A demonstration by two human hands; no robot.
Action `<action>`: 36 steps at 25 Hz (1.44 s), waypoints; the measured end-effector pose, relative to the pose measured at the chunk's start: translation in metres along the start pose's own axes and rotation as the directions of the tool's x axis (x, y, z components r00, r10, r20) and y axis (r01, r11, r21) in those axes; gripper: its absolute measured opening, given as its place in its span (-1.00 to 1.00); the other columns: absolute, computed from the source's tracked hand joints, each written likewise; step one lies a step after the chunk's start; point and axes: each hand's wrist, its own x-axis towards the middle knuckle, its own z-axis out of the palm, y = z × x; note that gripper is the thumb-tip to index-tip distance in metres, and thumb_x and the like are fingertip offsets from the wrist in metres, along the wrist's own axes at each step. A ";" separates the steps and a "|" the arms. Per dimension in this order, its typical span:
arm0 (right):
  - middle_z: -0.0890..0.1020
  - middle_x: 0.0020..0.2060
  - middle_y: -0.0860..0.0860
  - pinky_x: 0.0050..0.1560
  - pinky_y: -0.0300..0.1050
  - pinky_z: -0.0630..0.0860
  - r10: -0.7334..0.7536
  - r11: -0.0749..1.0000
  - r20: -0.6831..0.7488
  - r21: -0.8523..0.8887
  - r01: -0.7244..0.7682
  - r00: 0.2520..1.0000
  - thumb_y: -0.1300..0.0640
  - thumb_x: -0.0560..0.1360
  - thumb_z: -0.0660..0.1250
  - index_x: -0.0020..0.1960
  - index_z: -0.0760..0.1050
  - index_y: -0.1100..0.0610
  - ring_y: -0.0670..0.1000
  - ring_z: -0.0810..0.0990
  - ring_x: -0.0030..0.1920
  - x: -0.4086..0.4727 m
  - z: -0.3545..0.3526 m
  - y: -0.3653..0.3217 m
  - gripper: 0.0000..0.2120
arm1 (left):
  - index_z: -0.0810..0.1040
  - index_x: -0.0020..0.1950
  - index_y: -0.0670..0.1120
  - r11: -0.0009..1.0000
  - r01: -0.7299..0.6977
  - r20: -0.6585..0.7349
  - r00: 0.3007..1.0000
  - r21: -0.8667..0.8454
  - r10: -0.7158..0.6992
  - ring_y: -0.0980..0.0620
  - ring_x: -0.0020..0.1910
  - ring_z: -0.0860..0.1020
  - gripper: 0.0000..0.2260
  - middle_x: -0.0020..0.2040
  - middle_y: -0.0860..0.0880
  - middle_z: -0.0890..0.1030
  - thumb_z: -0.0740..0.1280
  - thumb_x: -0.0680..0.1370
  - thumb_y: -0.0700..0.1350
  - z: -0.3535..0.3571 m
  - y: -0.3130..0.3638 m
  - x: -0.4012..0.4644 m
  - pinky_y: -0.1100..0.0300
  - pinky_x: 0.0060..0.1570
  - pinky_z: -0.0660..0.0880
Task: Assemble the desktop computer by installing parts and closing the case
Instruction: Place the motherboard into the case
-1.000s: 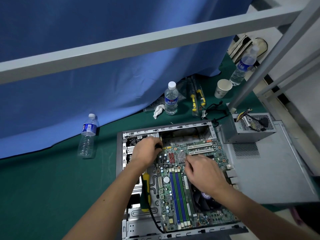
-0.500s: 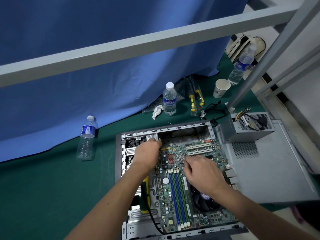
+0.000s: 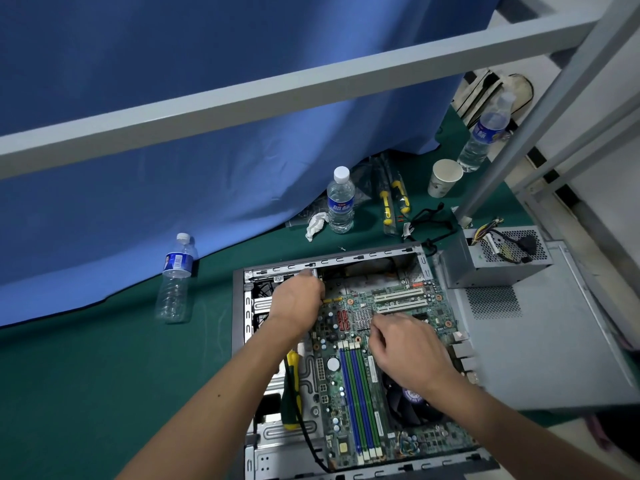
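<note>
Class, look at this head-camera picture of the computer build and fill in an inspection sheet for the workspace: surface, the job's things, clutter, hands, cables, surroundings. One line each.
Surface: green mat covers the bench.
Job's things: open computer case lies flat with the motherboard inside; power supply sits outside, on the grey side panel; a yellow-green screwdriver lies in the case.
Clutter: three water bottles, paper cup, crumpled tissue, two yellow-handled tools.
Hands: left hand at the case's far left corner, right hand over the board's middle; what the fingers hold cannot be told.
Cables: loose black cable behind the case; wires bunched on the power supply.
Surroundings: blue curtain, grey metal frame.
</note>
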 end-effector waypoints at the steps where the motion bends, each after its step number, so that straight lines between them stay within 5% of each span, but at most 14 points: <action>1: 0.47 -0.37 -0.11 -0.28 -0.22 0.56 0.001 1.000 -0.003 0.000 -0.001 1.000 0.08 0.58 0.08 -0.06 0.54 0.06 -0.15 0.48 -0.35 0.000 0.000 0.000 -0.74 | 0.68 0.00 -0.09 0.999 0.034 0.004 0.999 -0.002 -0.034 -0.10 -0.06 0.63 -0.86 -0.01 -0.05 0.64 0.36 0.54 -0.27 -0.002 0.003 0.003 0.03 -0.08 0.60; 9: 0.48 -0.35 -0.10 -0.24 -0.21 0.57 0.003 1.000 -0.002 -0.006 -0.003 1.000 0.06 0.58 0.07 -0.06 0.53 0.05 -0.14 0.50 -0.33 0.001 0.000 0.000 -0.74 | 0.64 -0.06 0.02 0.955 0.192 0.107 0.979 -0.227 -0.171 0.00 -0.04 0.62 -0.92 -0.08 0.04 0.67 0.44 0.51 -0.16 -0.005 -0.004 0.009 0.11 -0.07 0.56; 16: 0.47 -0.36 -0.11 -0.23 -0.19 0.55 0.018 1.000 0.001 -0.013 -0.018 1.000 0.06 0.58 0.08 -0.10 0.50 0.04 -0.12 0.49 -0.34 0.002 0.001 0.001 -0.77 | 0.54 -0.13 -0.05 0.992 0.078 0.040 0.996 0.100 -0.083 -0.12 -0.19 0.54 -0.78 -0.06 -0.09 0.66 0.30 0.49 -0.38 -0.016 0.022 0.010 0.10 -0.25 0.42; 23: 0.49 -0.36 -0.10 -0.23 -0.19 0.56 0.022 1.000 0.010 -0.014 -0.022 1.000 0.05 0.58 0.07 -0.15 0.37 -0.02 -0.15 0.50 -0.34 0.001 0.001 0.000 -0.83 | 0.57 0.10 -0.07 0.998 0.054 -0.121 0.991 0.015 -0.052 -0.05 -0.09 0.57 -0.83 -0.03 -0.04 0.58 0.34 0.56 -0.28 0.012 0.011 -0.022 0.15 -0.30 0.40; 36: 0.49 -0.34 -0.09 -0.19 -0.15 0.58 0.019 1.000 0.009 -0.023 -0.019 1.000 0.05 0.59 0.06 -0.07 0.49 0.06 -0.11 0.51 -0.32 0.002 0.001 0.000 -0.76 | 0.55 0.12 -0.11 0.994 0.108 -0.128 0.986 0.022 -0.105 -0.08 0.00 0.57 -0.69 0.03 -0.08 0.59 0.31 0.46 -0.42 0.012 0.022 -0.013 0.15 -0.26 0.35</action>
